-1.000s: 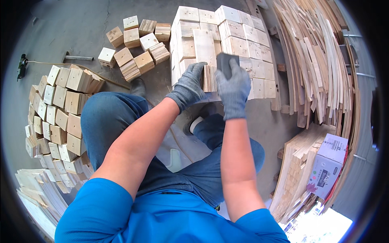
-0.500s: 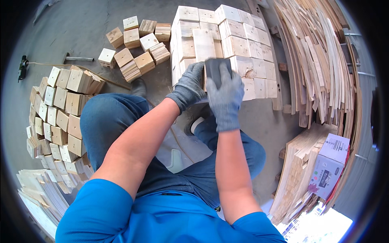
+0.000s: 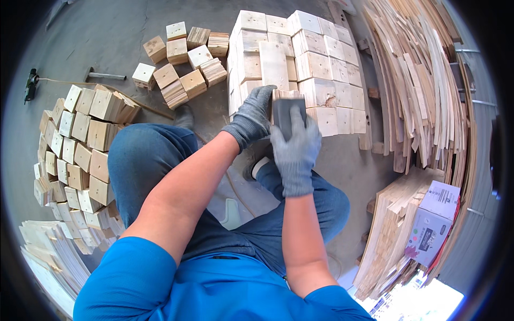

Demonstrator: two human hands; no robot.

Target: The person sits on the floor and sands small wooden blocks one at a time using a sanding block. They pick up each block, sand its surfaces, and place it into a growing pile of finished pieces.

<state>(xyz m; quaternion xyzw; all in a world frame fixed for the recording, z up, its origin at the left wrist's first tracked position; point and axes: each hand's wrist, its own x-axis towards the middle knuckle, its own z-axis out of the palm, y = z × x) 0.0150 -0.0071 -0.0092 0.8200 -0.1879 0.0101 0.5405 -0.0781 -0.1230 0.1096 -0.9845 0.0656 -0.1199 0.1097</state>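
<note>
My right hand (image 3: 296, 147), in a grey knit glove, is closed on a dark grey rectangular block that looks like a sanding block (image 3: 282, 113). It lies flat on a wooden block (image 3: 287, 94), whose far edge shows beyond it. My left hand (image 3: 254, 116), gloved the same, grips that wooden block at its left side; most of the block is hidden. Just beyond my hands stands a tall stack of pale wooden blocks (image 3: 316, 85), with a light board (image 3: 274, 67) lying against its near part.
Loose wooden blocks (image 3: 180, 51) sit on the floor ahead left. A larger block pile (image 3: 80, 128) stands left, a hammer (image 3: 107, 75) behind it. Long wood strips (image 3: 401, 85) fill the right, with a printed carton (image 3: 432, 222) on boards (image 3: 393, 230) nearer me.
My right hand has drawn the sanding block toward me, uncovering the wooden block's far edge. My left hand stays nearly in place. The whole view has shifted slightly.
</note>
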